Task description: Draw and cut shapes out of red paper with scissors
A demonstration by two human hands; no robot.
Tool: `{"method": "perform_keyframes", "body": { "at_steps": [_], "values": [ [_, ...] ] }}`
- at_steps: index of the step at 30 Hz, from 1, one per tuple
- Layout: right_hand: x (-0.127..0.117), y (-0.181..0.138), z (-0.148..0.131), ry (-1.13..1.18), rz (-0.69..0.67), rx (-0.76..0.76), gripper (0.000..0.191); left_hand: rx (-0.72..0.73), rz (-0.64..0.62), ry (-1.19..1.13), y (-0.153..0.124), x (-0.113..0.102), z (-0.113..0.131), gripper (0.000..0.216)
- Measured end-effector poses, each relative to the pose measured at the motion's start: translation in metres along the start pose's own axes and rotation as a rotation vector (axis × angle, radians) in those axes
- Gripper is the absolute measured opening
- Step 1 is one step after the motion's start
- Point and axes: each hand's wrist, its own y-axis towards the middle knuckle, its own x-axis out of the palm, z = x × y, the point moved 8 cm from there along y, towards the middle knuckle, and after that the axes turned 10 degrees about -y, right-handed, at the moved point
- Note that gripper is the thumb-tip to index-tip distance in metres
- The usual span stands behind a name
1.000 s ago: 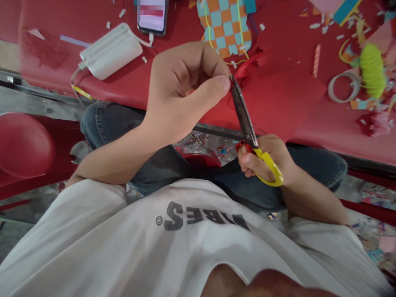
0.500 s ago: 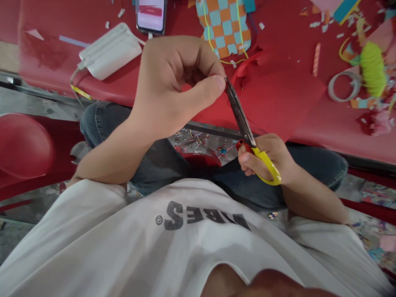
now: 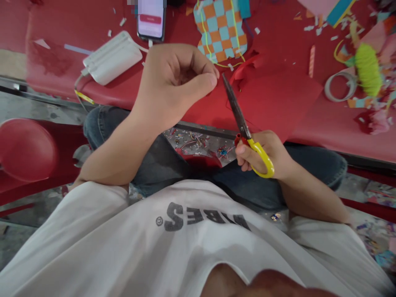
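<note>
My right hand (image 3: 258,154) grips a pair of scissors (image 3: 239,115) by its yellow handle, with the dark blades together and pointing up and left. A small rolled red piece (image 3: 239,140) shows beside the fingers of that hand. Thumb and forefinger of my left hand (image 3: 182,82) are pinched together just left of the blade tips, a small gap apart from them. Whatever sits in that pinch is too small to make out. Under the blades, a sheet of red paper (image 3: 278,103) lies on the red table (image 3: 105,97).
A checkered orange and blue paper weave (image 3: 221,31) with yellow string lies at the back. To the left are a white power bank (image 3: 113,57) and a phone (image 3: 150,20). A tape roll (image 3: 340,86) and yellow-green yarn (image 3: 368,68) sit right, among paper scraps.
The scissor tips have come away from my left fingertips, leaving a small gap. Both hands have shifted slightly left, and the view has moved a little.
</note>
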Motion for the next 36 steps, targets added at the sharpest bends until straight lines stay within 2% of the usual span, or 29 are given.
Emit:
{"method": "perform_keyframes", "body": {
  "at_steps": [3, 5, 6, 8, 10, 12, 15, 23, 30, 36],
  "values": [
    [-0.018, 0.009, 0.015, -0.010, 0.104, 0.087, 0.068, -0.063, 0.037, -0.076, 0.002, -0.003, -0.016, 0.020],
    [-0.040, 0.018, 0.028, -0.132, 0.203, 0.168, 0.070, -0.187, 0.073, -0.125, 0.001, -0.003, -0.031, 0.017],
    [-0.055, 0.023, 0.034, -0.253, 0.271, 0.203, 0.070, -0.273, 0.100, -0.154, -0.001, -0.003, -0.039, 0.017],
    [-0.087, 0.031, 0.037, -0.644, 0.437, 0.249, 0.068, -0.444, 0.162, -0.217, -0.006, 0.000, -0.055, 0.014],
    [-0.111, 0.038, 0.041, -0.983, 0.530, 0.343, 0.064, -0.574, 0.190, -0.309, -0.010, 0.006, -0.066, 0.013],
    [-0.128, 0.043, 0.051, -1.146, 0.544, 0.495, 0.060, -0.666, 0.214, -0.409, -0.013, 0.011, -0.076, 0.020],
    [-0.144, 0.044, 0.067, -1.195, 0.509, 0.685, 0.071, -0.755, 0.240, -0.534, -0.015, 0.016, -0.089, 0.029],
    [-0.190, 0.040, 0.090, -1.190, 0.556, 0.770, 0.088, -0.725, 0.211, -0.583, -0.015, 0.017, -0.099, 0.034],
    [-0.235, 0.029, 0.110, -1.217, 0.601, 0.836, 0.064, -0.650, 0.248, -0.484, -0.015, 0.017, -0.102, 0.021],
    [-0.267, 0.024, 0.128, -1.240, 0.647, 0.918, 0.075, -0.609, 0.263, -0.409, -0.012, 0.013, -0.109, 0.022]
  ]
}}
